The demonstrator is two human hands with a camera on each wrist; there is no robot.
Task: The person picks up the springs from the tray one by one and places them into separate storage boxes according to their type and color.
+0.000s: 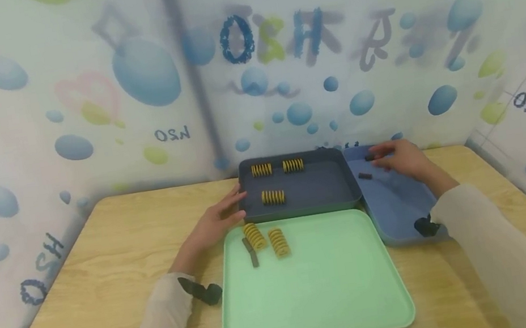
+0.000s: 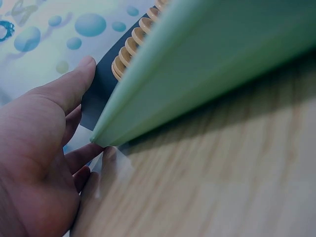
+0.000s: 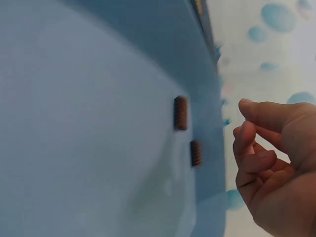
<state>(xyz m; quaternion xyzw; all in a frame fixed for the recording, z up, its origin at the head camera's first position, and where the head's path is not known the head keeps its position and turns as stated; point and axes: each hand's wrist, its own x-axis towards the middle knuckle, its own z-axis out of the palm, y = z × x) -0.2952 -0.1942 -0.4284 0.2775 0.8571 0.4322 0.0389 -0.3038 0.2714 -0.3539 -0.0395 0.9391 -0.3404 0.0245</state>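
My right hand (image 1: 404,158) is over the far end of the blue tray (image 1: 400,217), fingers loosely bent and nothing between them. Near its fingertips, two small dark brown springs lie in that tray, one spring (image 3: 180,113) nearer the middle and another spring (image 3: 196,153) by the wall. My left hand (image 1: 212,225) rests with spread fingers at the left edge of the dark grey tray (image 1: 319,195). Three yellow springs (image 1: 273,197) lie on their sides there. In the green tray (image 1: 318,287), two yellow springs (image 1: 278,242) lie beside thin dark pieces (image 1: 250,252) set end to end.
The trays stand close together on a wooden table (image 1: 117,256), the green one in front and the blue one to the right. A patterned curtain-like backdrop (image 1: 157,146) rises right behind the table's far edge.
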